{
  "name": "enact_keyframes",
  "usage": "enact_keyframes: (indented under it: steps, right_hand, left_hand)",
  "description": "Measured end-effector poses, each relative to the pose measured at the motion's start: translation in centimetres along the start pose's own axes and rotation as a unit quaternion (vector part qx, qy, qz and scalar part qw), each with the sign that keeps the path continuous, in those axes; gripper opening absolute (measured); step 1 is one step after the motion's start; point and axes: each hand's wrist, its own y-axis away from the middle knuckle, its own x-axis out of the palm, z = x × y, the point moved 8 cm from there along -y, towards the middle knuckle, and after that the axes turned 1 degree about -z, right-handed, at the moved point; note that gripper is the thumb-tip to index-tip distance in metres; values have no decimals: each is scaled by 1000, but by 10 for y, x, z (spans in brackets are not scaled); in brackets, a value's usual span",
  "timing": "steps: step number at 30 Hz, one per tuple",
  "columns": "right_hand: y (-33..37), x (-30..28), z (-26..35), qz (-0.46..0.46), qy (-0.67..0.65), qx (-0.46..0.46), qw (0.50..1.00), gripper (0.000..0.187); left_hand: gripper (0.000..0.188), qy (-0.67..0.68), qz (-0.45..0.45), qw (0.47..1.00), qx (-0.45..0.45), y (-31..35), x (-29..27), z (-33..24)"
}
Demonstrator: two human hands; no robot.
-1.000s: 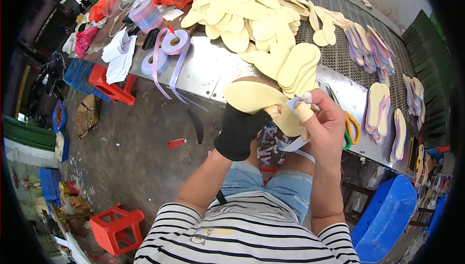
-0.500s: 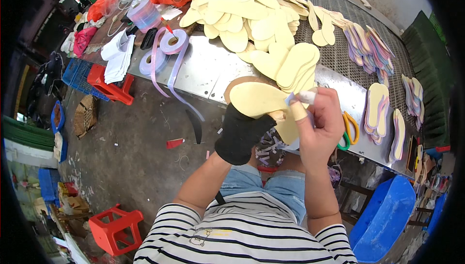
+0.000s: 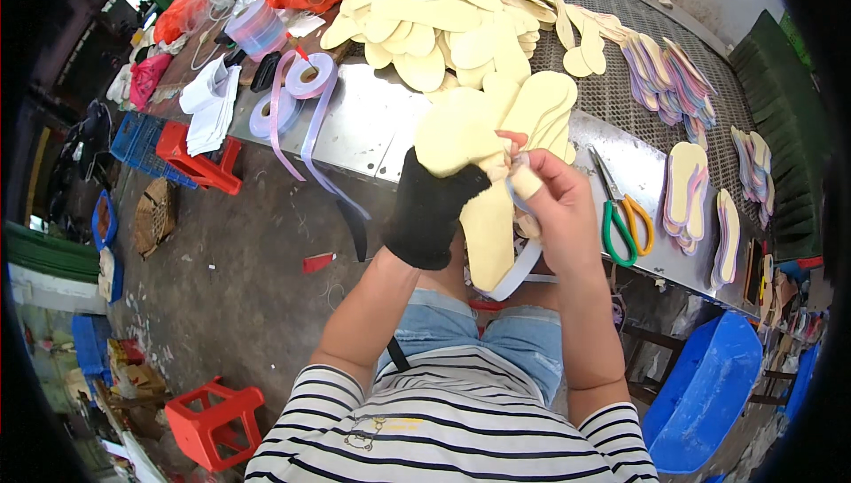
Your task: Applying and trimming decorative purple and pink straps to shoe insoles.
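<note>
My left hand (image 3: 433, 213), in a black glove that leaves the fingertips bare, grips pale yellow insoles. One insole's broad end (image 3: 454, 133) points up and away, while another yellow insole part (image 3: 489, 242) hangs below the thumb. Whether these are one bent piece or two, I cannot tell. My right hand (image 3: 557, 199), with pale covers on some fingers, is closed in a pinch at the insole's right edge beside the left thumb. A pale lilac ribbon (image 3: 514, 276) curls below my right fingers, and its upper end is hidden in the pinch.
Scissors (image 3: 628, 222) with green and orange handles lie right of my hand on the metal tabletop (image 3: 363, 115). Beyond are an insole pile (image 3: 452, 27) and a neat yellow stack (image 3: 542, 111). Ribbon rolls (image 3: 308, 80) stand at left; a blue tub (image 3: 705, 394) sits lower right.
The insole has turned in my left hand, and a yellow part now hangs down. My right hand has shifted left and lower, uncovering the scissors. The curled ribbon has come into view beneath.
</note>
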Motion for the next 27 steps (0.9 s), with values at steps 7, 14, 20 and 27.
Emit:
enact_keyframes:
  steps: [7, 14, 20, 27]
  right_hand:
    - [16, -24, -4, -58, 100, -70, 991, 11]
    - [28, -12, -5, -77, 103, -105, 986, 8]
    - [16, -6, -15, -1, -15, -24, 1000, 3]
    - [-3, -3, -44, -7, 30, 16, 999, 8]
  left_hand:
    - [28, 196, -113, 973, -45, 8, -7, 0]
    - [29, 131, -154, 979, -8, 15, -6, 0]
    - [29, 203, -133, 970, -33, 4, 0, 0]
    - [36, 78, -88, 992, -46, 22, -1, 53]
